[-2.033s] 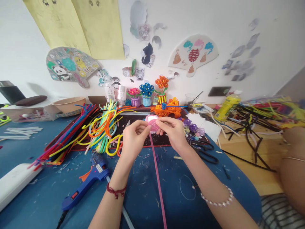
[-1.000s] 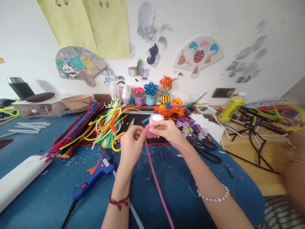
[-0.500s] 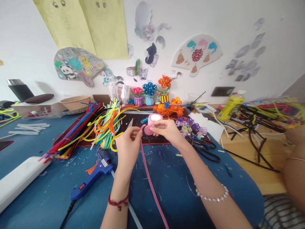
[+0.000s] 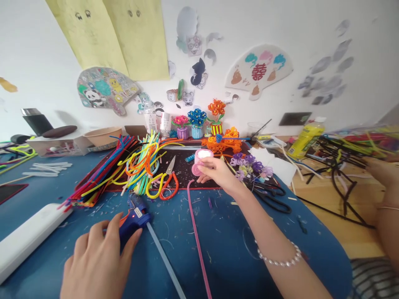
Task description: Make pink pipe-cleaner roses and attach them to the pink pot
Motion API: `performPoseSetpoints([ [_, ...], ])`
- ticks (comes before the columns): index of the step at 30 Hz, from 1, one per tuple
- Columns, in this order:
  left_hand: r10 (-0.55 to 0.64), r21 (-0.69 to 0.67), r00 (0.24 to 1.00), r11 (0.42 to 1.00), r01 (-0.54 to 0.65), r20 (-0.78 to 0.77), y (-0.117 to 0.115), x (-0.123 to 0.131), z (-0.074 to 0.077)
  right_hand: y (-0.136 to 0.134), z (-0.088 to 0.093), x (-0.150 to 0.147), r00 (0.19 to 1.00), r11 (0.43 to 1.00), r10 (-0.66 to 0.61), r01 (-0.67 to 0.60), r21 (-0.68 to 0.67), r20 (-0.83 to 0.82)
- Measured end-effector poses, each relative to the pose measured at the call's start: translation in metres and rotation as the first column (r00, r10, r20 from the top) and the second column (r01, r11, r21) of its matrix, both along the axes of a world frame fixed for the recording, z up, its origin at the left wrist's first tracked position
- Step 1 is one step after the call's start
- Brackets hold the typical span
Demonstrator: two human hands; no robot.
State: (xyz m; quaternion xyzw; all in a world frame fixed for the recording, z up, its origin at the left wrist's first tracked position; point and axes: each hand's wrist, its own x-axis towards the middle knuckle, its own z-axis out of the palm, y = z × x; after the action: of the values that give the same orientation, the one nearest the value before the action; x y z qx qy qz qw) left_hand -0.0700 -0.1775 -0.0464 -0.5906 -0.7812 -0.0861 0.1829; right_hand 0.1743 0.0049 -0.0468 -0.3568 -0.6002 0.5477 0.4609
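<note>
My right hand pinches a pink coil in front of a small pink pot with a white inside. From below the coil a pink fuzzy strip runs down over the blue table. My left hand reaches over the blue glue gun, its fingers apart around the handle; whether they touch it is unclear. A clear glue stick extends from the gun's rear. Scissors with orange and yellow handles lie between the hands, on the dark mat.
Bundles of coloured pipe cleaners lie left on the mat, beside a white bar. Purple flowers, a yellow bottle and black-handled scissors are on the right. Another person's arm is at the right edge.
My left hand has let go of the pink strip and moved down left to the glue gun, uncovering the scissors. The strip's upper end has dropped lower. My right hand keeps the coil near the pot.
</note>
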Motion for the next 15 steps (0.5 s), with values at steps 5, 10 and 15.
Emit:
performPoseSetpoints([
  [5,-0.061,-0.098,0.995,0.993,0.069,0.078,-0.001,-0.022,-0.021,-0.001,-0.004,-0.004,0.998,0.998,0.062,-0.062,-0.017,-0.001],
  [10,-0.167,-0.029,0.986,0.986,0.167,-0.015,-0.001,-0.035,-0.031,-0.003,0.000,-0.003,0.995,0.995,0.099,-0.099,0.001,0.033],
  [15,-0.163,0.144,0.986,0.976,0.166,-0.033,-0.016,-0.037,-0.026,-0.004,0.003,-0.003,0.995,0.996,0.088,-0.089,0.008,0.056],
])
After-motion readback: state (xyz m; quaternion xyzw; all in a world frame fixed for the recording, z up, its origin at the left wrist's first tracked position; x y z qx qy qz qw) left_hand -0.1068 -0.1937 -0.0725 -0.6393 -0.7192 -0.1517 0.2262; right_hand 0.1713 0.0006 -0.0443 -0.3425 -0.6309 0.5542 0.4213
